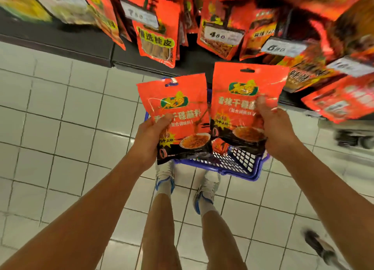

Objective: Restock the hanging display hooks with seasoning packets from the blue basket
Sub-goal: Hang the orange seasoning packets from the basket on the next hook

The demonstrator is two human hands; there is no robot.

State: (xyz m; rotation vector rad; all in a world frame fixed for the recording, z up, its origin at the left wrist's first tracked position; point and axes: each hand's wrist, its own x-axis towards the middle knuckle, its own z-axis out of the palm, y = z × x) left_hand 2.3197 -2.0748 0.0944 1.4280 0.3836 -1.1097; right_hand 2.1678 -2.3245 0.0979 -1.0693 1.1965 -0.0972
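Two bare arms reach up from the bottom corners, and each ends in a hand holding a red packet. At about 9 o'clock from the middle, the left hand grips the left packet by its lower left side, thumb on the front. At about 3 o'clock, the right hand grips the right packet by its right edge, fingers curled over the front. Both packets stand upright, side by side and nearly touching.

Under them, at 6 o'clock, the blue basket sits on the white tile floor, just in front of two white and blue shoes. Something red shows inside it, maybe more packets.

Up at 12 o'clock, the hanging packets fill the display, with white price tags in front of them. They look blurry.

These packets seem light, thin and bendy, with a shiny skin that could slip. Each has a small hole at the top, seen clearly on the right one. I think it is best to pinch near the top, beside the hole, so the packet stays flat and the hole can slide onto a hook.
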